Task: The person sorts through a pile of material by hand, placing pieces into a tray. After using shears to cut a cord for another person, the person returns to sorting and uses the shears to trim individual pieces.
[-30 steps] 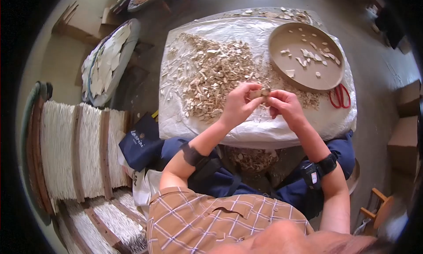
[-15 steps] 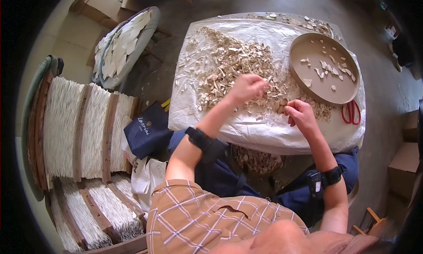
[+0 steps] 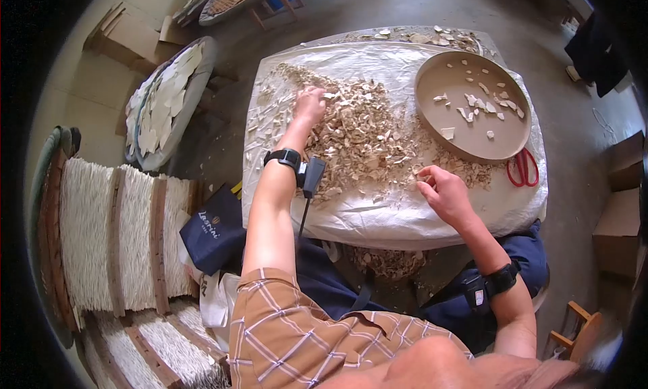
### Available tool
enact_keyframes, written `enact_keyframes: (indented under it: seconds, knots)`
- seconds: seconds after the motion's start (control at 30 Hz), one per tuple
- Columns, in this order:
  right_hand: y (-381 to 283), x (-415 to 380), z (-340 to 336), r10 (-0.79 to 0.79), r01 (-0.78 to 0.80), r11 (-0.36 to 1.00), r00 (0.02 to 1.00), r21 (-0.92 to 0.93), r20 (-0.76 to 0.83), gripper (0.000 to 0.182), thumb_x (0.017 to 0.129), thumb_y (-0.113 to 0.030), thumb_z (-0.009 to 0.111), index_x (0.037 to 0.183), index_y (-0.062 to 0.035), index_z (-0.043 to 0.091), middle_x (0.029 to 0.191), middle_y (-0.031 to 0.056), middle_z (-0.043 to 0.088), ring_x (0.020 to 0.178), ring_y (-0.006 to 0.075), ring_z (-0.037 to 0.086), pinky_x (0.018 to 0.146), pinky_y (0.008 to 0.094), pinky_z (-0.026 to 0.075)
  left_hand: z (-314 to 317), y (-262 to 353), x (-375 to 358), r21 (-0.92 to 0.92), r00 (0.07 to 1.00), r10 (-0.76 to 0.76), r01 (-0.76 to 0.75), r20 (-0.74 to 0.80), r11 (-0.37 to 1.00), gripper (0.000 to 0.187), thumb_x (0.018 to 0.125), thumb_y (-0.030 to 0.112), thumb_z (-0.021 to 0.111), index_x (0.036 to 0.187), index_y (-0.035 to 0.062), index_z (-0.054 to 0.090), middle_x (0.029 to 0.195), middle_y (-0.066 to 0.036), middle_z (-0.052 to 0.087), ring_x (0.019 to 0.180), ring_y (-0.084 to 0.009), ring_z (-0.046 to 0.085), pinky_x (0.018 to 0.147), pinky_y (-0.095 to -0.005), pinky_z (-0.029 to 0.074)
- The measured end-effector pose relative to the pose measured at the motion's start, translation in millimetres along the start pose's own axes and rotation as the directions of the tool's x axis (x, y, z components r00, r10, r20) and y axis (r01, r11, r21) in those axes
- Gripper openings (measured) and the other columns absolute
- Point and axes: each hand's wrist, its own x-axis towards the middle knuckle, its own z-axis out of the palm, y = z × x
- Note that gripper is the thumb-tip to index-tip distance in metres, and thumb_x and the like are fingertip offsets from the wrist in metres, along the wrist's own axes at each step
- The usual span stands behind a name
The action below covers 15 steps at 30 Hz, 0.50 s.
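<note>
A heap of brittle whitish-brown flakes (image 3: 364, 129) covers much of the white-covered table (image 3: 378, 227). My left hand (image 3: 310, 105) reaches to the heap's upper left side with its fingers curled down. A white chip lies by its fingertips; what the fingers hold, if anything, is hidden. At the heap's lower right edge, my right hand (image 3: 447, 195) is closed in a pinch on a small pale flake, only partly visible. Beyond it is a round shallow brown tray (image 3: 472, 143) with several whitish pieces (image 3: 484, 105) scattered inside.
Red-handled scissors (image 3: 522, 168) lie beside the tray. Racks packed with white strips (image 3: 88, 234) and a round tray of pale sheets (image 3: 165, 105) stand at left. A dark blue bag (image 3: 214, 230) is near the table's left edge. Cardboard boxes (image 3: 617, 234) are at right.
My left hand has moved from the heap's middle to its upper left side, with the arm stretched out. My right hand stays near the lower edge, still pinched. The view has shifted slightly.
</note>
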Motion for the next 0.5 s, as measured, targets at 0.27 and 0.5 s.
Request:
enact_keyframes:
  seconds: [0.27,0.5]
  knots:
    - [-6.7,-7.3,-11.5,-0.017,0.017,0.999,1.0,0.039,0.002,0.018,0.077,-0.019,0.055,0.086,-0.0045,0.06,0.077,0.0133,0.061,0.071,0.0247,0.06,0.064,0.0342,0.046,-7.8,-2.7,-0.3,-0.645,0.951,-0.311,0.241,0.005,0.726,0.017,0.073,0.019,0.054,0.074,0.0062,0.065,0.06,-0.007,0.061,0.054,-0.0185,0.058,0.052,-0.0289,0.045]
    - [11.0,-1.4,1.2,-0.032,0.046,0.984,0.996,0.175,-0.087,0.032,0.08,-0.027,0.054,0.101,-0.0023,0.054,0.078,0.0125,0.061,0.069,0.0209,0.059,0.064,0.033,0.047,-66.0,57.4,-47.5,-0.784,0.771,0.165,0.577,0.615,0.229,0.019,0.08,0.022,0.058,0.08,0.0037,0.058,0.065,-0.004,0.058,0.056,-0.0118,0.056,0.05,-0.0238,0.046]
